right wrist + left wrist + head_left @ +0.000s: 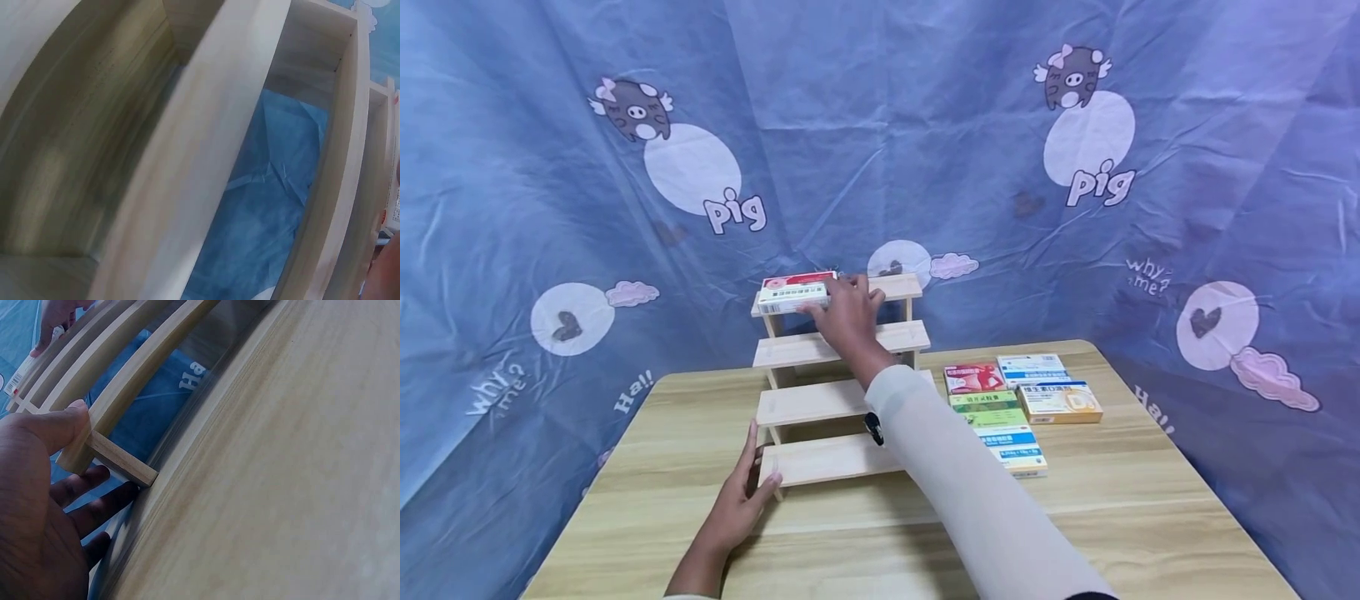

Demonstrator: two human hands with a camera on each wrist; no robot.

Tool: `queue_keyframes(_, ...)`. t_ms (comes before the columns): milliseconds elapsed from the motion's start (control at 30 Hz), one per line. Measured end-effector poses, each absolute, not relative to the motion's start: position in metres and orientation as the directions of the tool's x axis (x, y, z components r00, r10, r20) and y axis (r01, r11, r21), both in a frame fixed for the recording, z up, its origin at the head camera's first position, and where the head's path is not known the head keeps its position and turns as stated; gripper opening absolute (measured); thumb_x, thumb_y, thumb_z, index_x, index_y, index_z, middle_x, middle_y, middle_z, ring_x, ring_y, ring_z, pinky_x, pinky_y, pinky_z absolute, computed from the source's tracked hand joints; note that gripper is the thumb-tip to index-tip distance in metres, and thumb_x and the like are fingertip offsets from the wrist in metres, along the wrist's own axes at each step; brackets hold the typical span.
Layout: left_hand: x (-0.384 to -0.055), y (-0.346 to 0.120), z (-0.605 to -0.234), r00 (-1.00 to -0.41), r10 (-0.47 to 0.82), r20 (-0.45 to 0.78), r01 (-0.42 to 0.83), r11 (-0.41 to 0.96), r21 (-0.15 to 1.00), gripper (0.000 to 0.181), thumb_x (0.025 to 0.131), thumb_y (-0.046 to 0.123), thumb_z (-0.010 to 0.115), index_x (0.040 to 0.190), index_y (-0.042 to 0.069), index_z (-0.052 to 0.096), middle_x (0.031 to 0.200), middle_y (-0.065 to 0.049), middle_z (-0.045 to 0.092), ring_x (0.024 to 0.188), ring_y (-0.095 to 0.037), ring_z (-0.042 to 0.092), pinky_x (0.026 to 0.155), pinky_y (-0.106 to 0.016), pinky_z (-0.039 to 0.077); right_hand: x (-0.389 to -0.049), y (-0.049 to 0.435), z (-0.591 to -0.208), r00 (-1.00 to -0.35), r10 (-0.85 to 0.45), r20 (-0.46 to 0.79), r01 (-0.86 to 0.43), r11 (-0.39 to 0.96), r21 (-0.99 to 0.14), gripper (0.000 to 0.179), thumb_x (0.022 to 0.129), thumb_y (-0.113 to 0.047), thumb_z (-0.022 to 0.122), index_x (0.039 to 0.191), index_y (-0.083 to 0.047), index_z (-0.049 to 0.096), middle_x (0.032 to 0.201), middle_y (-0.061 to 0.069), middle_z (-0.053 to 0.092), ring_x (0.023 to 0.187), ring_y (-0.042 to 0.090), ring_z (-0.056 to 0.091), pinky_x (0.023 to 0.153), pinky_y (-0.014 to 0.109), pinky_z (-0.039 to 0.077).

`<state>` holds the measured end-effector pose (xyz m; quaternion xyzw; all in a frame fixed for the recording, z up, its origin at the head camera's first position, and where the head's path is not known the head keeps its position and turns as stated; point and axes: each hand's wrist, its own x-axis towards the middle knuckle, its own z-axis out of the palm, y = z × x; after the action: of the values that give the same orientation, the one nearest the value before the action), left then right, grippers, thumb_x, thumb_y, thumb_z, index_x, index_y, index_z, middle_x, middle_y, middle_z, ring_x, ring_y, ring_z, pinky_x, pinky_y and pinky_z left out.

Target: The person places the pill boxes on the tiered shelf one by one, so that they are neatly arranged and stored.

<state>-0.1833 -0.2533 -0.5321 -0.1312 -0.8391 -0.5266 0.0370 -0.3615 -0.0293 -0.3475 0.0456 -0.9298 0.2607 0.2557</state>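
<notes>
A four-step wooden stand (820,402) stands on the table. On the left end of its top step lie a white medicine box (792,298) and, just behind it, a red and white medicine box (797,279). My right hand (850,321) reaches over the stand and grips the right end of the white box; the right wrist view catches only a sliver of that hand at its edge. My left hand (735,508) holds the left end of the lowest step, the thumb (69,422) on top and the other fingers beside and below it.
Right of the stand lie several medicine boxes: a red one (973,378), a green one (988,409), blue and white ones (1018,450), (1032,367) and an orange and white one (1060,402). A blue printed cloth (880,150) hangs behind the wooden table (1150,500).
</notes>
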Motion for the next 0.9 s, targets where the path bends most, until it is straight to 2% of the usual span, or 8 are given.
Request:
queue_keyframes(100, -0.182, -0.253, -0.533, -0.965, 0.180, 0.192, 0.250, 0.408, 0.878, 0.092, 0.113, 0.023, 0.063, 0.178, 0.024, -0.003, 0.172, -0.040, 0.028, 0.161, -0.055, 0.029, 0.111, -0.002, 0.023, -0.359, -0.029, -0.349, -0.864, 0.045, 0.501, -0.224, 0.858, -0.463, 0.080, 0.092, -0.067, 0.078, 0.157, -0.024, 0.060, 0.168, 0.010, 0.055, 0.153, 0.032, 0.046, 0.116, 0.059, 0.034)
queue_keyframes(200, -0.181, -0.253, -0.533, -0.965, 0.182, 0.190, 0.249, 0.401, 0.882, 0.093, 0.113, 0.023, 0.063, 0.178, 0.023, -0.004, 0.172, -0.041, 0.026, 0.161, -0.055, 0.027, 0.111, -0.002, 0.023, -0.356, -0.027, -0.348, -0.861, 0.043, 0.506, -0.234, 0.851, -0.470, 0.086, 0.091, -0.067, 0.079, 0.161, -0.023, 0.055, 0.174, 0.013, 0.046, 0.158, 0.033, 0.042, 0.120, 0.063, 0.032)
queue_keyframes(500, -0.183, -0.253, -0.530, -0.961, 0.179, 0.212, 0.268, 0.403, 0.875, 0.092, 0.113, 0.019, 0.063, 0.178, 0.023, -0.003, 0.165, -0.038, 0.041, 0.154, -0.054, 0.043, 0.108, -0.001, 0.030, -0.351, -0.007, -0.346, -0.851, 0.061, 0.522, -0.240, 0.838, -0.489, 0.084, 0.089, -0.065, 0.082, 0.156, -0.021, 0.060, 0.177, 0.014, 0.038, 0.160, 0.036, 0.037, 0.119, 0.065, 0.032)
queue_keyframes(700, -0.182, -0.251, -0.530, -0.959, 0.176, 0.221, 0.276, 0.412, 0.868, 0.092, 0.112, 0.017, 0.063, 0.178, 0.019, -0.002, 0.164, -0.040, 0.041, 0.154, -0.054, 0.042, 0.107, 0.000, 0.030, -0.347, 0.012, -0.350, -0.854, 0.058, 0.518, -0.261, 0.812, -0.522, 0.085, 0.088, -0.063, 0.084, 0.158, -0.022, 0.059, 0.180, 0.015, 0.034, 0.163, 0.039, 0.033, 0.121, 0.069, 0.028)
queue_keyframes(900, -0.182, -0.248, -0.530, -0.959, 0.170, 0.225, 0.277, 0.426, 0.861, 0.092, 0.112, 0.017, 0.063, 0.178, 0.019, -0.002, 0.162, -0.036, 0.047, 0.149, -0.051, 0.049, 0.107, -0.003, 0.035, -0.343, 0.035, -0.354, -0.839, 0.067, 0.539, -0.286, 0.790, -0.543, 0.086, 0.087, -0.058, 0.087, 0.158, -0.018, 0.059, 0.179, 0.014, 0.034, 0.162, 0.039, 0.034, 0.121, 0.071, 0.024)
